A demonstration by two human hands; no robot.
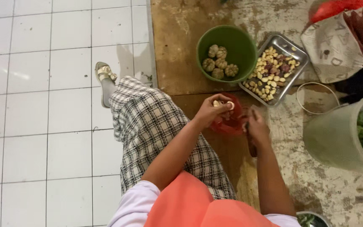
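Sleeves of white cloth and an orange apron front are filling the bottom edge, cut off by the frame. The left hand (210, 112) is pinching a small pale peeled clove (224, 104) between thumb and fingertips, holding it just over a red plastic bag (231, 122). The right hand (257, 128) is curling closed around a dark handle (252, 148); its blade end is hiding behind the fingers, too blurred to name. Beyond, a rectangular metal tray (293, 47) is carrying pale and purplish peeled pieces, touching a round green plastic bowl (237, 42) of whole brownish bulbs. At right, a translucent bucket (337, 136) of greens is running out of view.
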